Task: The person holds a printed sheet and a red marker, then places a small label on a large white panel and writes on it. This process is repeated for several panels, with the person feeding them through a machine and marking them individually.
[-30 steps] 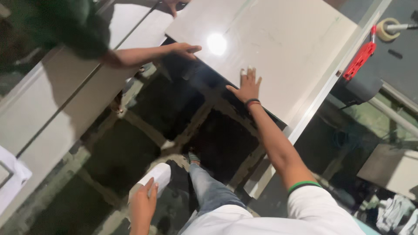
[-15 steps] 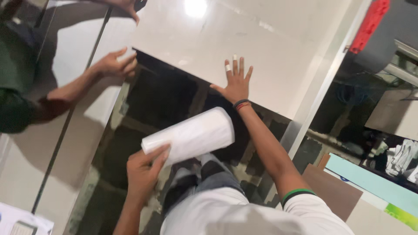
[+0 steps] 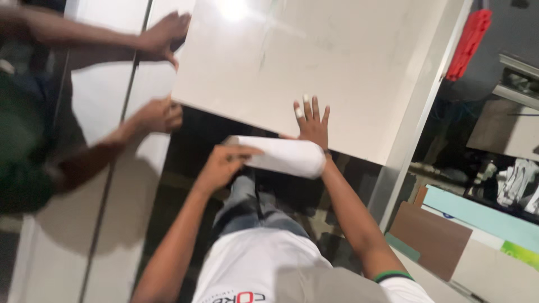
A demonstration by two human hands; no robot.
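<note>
— What are you seeing from the head camera?

— I'm looking down at two hands of our own. The left hand [image 3: 224, 163] is wrapping its fingers around one end of a white roll [image 3: 278, 155], so it is holding that. The right hand [image 3: 310, 120] is lying flat, fingers spread wide, on the near edge of a large pale tile [image 3: 292, 62]; it is gripping nothing.

— Where is the roll sitting relative to the flat hand?

— The roll is hanging in the air just below and in front of the right hand, its far end almost touching that wrist. Its long axis is running left to right across the view, roughly along the tile's near edge. The left hand is at the roll's left end; the right hand is the one nearer the tile.

— And the tile?

— It is tilting across the top of the view, above a dark gap. Its left corner is being handled by a co-worker: one co-worker's hand [image 3: 163, 36] is at the upper left edge, a second co-worker's hand [image 3: 157, 115] is at the lower left corner.

— Count for me.

— I'm counting one roll, one large tile in hand, four hands in all: two ours, two the co-worker's. One red object [image 3: 469, 39] is hanging at upper right, well apart. The picture is blurring, so finer detail I cannot tell.
</note>
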